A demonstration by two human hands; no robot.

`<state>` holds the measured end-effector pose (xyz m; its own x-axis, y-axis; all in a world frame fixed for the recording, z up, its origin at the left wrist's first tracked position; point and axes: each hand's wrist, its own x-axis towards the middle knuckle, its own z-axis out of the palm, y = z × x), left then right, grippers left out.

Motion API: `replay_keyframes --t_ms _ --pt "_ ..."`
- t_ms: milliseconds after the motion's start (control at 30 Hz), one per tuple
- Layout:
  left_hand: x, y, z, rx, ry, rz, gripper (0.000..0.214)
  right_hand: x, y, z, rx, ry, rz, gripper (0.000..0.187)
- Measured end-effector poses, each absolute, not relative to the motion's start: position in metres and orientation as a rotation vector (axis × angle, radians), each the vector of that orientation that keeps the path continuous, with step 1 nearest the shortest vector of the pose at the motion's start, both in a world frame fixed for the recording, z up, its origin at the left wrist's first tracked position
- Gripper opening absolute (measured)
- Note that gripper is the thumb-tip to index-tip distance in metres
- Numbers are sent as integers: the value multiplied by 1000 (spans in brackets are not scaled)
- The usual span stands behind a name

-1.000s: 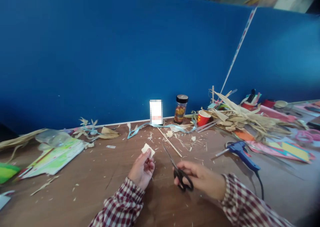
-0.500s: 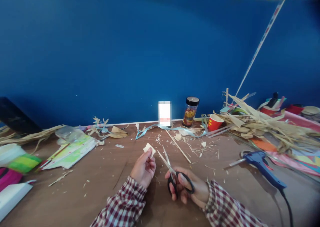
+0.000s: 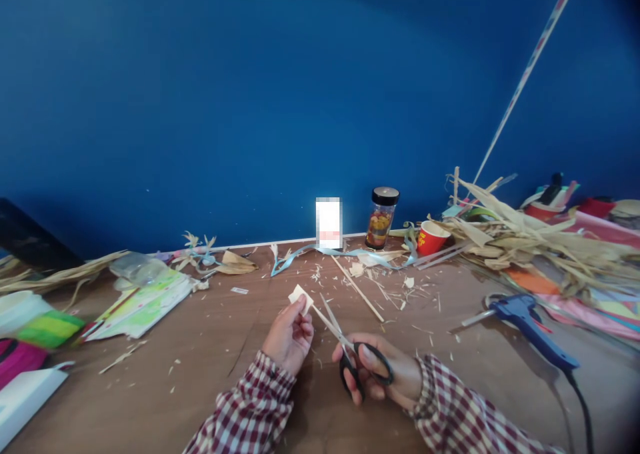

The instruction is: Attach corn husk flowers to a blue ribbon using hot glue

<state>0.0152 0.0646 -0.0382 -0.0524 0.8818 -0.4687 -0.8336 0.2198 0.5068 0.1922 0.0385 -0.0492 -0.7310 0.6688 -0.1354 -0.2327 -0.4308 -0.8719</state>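
Between thumb and fingers, my left hand [image 3: 290, 336] pinches a small pale cream piece [image 3: 299, 295], flat and angular; its material I cannot make out for sure. My right hand [image 3: 383, 367] has its thumb and fingers in the black handles of a pair of scissors [image 3: 341, 337]. The scissor blades are spread and point up and left, with one tip close to the cream piece. Tiny pale scraps and a thin straw-coloured stick [image 3: 357, 287] lie on the brown table [image 3: 200, 374] beyond my hands.
A blue glue gun [image 3: 533, 327] lies at right, before a heap of dried husks [image 3: 520, 227]. A red paper cup [image 3: 433, 238], a black-lidded jar [image 3: 383, 219] and a light-blue ribbon [image 3: 295, 257] are along the blue wall. Painted paper [image 3: 140, 307] lies at left.
The camera view has tilted down slightly. My right hand and the scissors have shifted a little to the right; the blades stay spread. My left hand still holds the cream piece.
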Motion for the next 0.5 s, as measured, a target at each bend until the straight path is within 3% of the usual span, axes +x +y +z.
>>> replay_keyframes --t_ms 500 --pt "20 61 -43 194 838 1351 9 194 40 -50 -634 -1185 2192 54"
